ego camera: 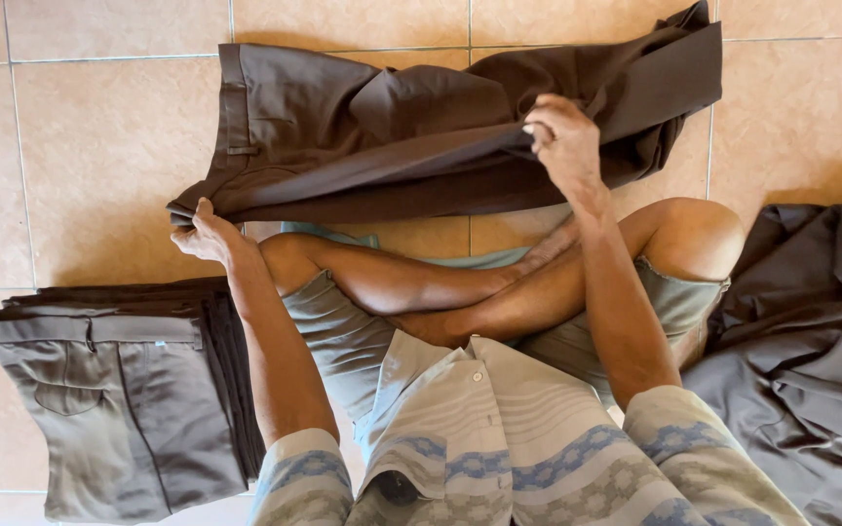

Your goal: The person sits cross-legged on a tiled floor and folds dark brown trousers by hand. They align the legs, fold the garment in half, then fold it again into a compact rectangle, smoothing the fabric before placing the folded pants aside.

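A pair of dark brown trousers (343, 127) lies across the tiled floor in front of me, waistband to the left, legs folded over to the right. My left hand (205, 234) pinches the near edge of the trousers by the waist end. My right hand (562, 136) grips a fold of the trouser leg and lifts it a little off the floor. I sit cross-legged, my bare legs (499, 282) just below the garment.
A stack of folded trousers (119, 399), grey-brown on top, sits on the floor at my left. A loose heap of dark grey-brown clothing (811, 341) lies at my right. Beige floor tiles (90, 146) surround everything.
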